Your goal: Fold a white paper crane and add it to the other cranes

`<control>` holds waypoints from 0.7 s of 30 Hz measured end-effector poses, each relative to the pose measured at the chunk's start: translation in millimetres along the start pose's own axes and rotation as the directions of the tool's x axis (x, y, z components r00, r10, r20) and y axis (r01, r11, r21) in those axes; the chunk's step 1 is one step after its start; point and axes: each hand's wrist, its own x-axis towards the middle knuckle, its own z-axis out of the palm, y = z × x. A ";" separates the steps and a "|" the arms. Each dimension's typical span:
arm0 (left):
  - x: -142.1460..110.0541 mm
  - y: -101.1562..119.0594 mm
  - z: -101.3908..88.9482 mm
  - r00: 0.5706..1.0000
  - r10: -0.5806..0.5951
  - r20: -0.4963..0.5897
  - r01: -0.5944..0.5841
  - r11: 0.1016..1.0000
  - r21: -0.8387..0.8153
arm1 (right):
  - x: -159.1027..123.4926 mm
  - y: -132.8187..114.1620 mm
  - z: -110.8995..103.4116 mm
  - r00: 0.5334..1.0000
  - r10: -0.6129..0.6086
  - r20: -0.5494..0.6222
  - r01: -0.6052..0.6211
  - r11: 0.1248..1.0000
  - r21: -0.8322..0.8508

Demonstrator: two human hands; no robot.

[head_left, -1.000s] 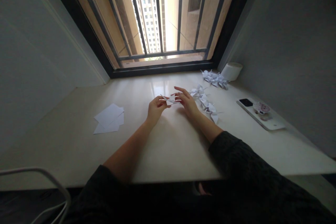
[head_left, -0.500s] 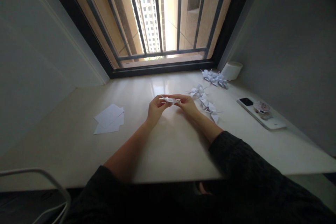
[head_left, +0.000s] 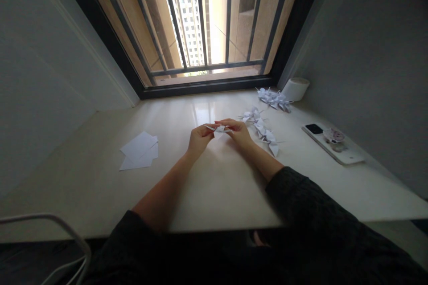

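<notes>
Between my two hands is a small white paper crane (head_left: 220, 129), held just above the pale sill. My left hand (head_left: 199, 137) pinches it from the left, fingers closed at its edge. From the other side my right hand (head_left: 240, 132) grips it with thumb and fingers. Thin pointed ends of the folded paper stick out past the fingers, and parts of it are hidden by them. Several folded paper cranes (head_left: 265, 135) lie in a row close to the right of my right hand.
More paper cranes (head_left: 274, 99) are heaped by a white cup-like object (head_left: 296, 89) in the back right corner. A white phone (head_left: 331, 144) with a round grip lies at right. Flat paper sheets (head_left: 138, 150) rest at left. A white cable (head_left: 50, 217) curves at the lower left.
The paper crane has tilted and shows more of its front between the fingers. My left hand has shifted its fingers slightly lower. Everything on the sill is unmoved.
</notes>
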 end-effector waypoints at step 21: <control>-4.8 -0.8 5.9 0.998 0.038 -0.039 -0.033 0.991 0.126 | -5.2 -12.8 1.2 0.970 -0.197 -0.145 0.126 0.910 -0.395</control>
